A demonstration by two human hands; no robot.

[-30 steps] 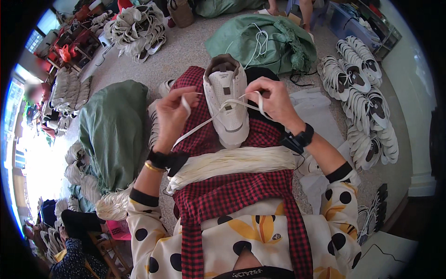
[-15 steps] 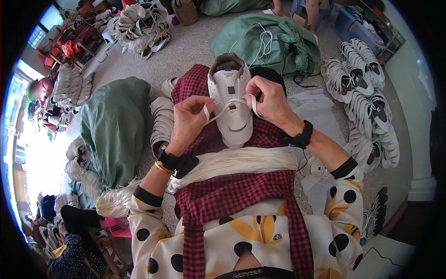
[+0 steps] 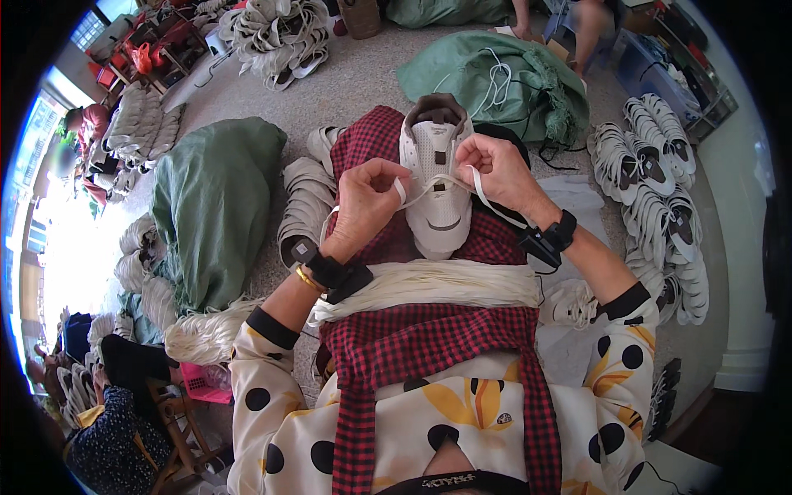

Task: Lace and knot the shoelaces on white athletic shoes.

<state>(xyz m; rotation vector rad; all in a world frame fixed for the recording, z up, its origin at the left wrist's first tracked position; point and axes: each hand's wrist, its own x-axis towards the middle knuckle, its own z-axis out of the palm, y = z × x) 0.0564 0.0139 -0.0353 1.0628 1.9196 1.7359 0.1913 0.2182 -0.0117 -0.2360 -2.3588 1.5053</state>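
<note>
A white sneaker upper rests on my lap, its brown-lined opening away from me and its toe toward me. A flat white shoelace crosses over its tongue. My left hand pinches one end of the lace at the shoe's left side. At the right side, my right hand pinches the other end between thumb and fingers, close to the eyelets. Across my lap, over a red-and-black checked apron, lies a thick bundle of white laces.
Green sacks stand to the left, with another green sack beyond my knees. Stacked shoe uppers sit by my left leg, and rows of more uppers line the right wall. A seated person is at lower left.
My view has shifted slightly, so the scene sits further right. Both hands keep hold of the lace; its left loop has changed shape, with a tail now lying by my left wrist.
</note>
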